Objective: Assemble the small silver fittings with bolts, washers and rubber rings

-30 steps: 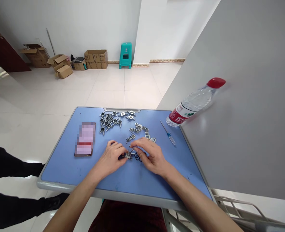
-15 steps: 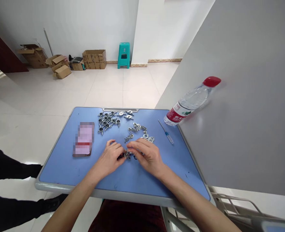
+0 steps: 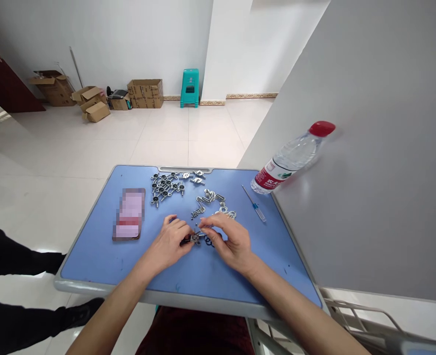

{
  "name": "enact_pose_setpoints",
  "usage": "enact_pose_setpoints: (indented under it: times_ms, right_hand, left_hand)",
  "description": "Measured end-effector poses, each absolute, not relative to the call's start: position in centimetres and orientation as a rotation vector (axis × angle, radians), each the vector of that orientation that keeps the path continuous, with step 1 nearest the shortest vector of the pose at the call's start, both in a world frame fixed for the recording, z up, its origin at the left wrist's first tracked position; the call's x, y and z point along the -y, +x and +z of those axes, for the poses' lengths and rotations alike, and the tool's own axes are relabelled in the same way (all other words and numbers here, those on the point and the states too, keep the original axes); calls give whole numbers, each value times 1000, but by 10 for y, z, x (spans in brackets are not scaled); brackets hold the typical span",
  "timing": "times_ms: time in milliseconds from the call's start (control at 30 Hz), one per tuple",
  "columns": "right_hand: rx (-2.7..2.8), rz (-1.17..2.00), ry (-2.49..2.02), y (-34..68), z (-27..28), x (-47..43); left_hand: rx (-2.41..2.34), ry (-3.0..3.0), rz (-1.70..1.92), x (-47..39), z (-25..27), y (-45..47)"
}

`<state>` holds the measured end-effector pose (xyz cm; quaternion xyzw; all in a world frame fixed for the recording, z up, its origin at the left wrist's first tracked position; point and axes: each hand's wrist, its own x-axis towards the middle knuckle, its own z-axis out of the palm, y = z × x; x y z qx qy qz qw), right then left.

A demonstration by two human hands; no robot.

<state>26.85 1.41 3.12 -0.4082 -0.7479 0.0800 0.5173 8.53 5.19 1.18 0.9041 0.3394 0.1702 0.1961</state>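
My left hand (image 3: 171,240) is closed on a small metal fitting (image 3: 195,238), which it keeps low over the blue tabletop. Just right of the fitting, my right hand (image 3: 230,241) has its thumb and forefinger pinched together; what is between them is too small to make out. Black rubber rings (image 3: 208,240) lie partly under the right hand. Beyond my hands are a little heap of tiny screws (image 3: 196,212), some loose metal parts (image 3: 209,195) and flat metal plates (image 3: 230,214). Several similar metal fittings with black centres (image 3: 165,185) are grouped farther back.
A phone (image 3: 130,214) lies at the table's left. A blue-handled screwdriver (image 3: 255,207) rests on the right, near a red-capped water bottle (image 3: 287,160) by the grey panel (image 3: 380,162). Another person's dark-clothed legs (image 3: 16,254) are at the left.
My right hand has shifted slightly right, away from the fitting, uncovering more of it and of the black rings. My left hand keeps its hold.
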Motion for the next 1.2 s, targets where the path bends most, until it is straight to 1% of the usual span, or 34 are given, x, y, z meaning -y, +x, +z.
enact_pose_setpoints:
  times_ms: [133,333,633,733,833,1000,1200]
  right_hand:
    - [1814,198,-964,270,33,-14]
    - [1575,164,-1092,277,31,-17]
    - [1320,210,-1092,280,29,-21]
    - [1272,259,-1095,281,29,-21]
    - [1268,285,-1067,282,28,-21]
    - [1276,298,-1048,282,31,-23]
    - [1271,302,-1033,283,32,-25]
  left_hand:
    - [-962,2528,470,-52,12,85]
    - [-1020,2396,500,-55,23,78]
    - [-1277,2144,828,-76,40,64]
    - [-1295,2276,786,-94,50,77]
    - [-1419,2465,643,-116,55,101]
    - [-1503,2530,567,-148,39,137]
    - [-1534,2566,563,-154,24,153]
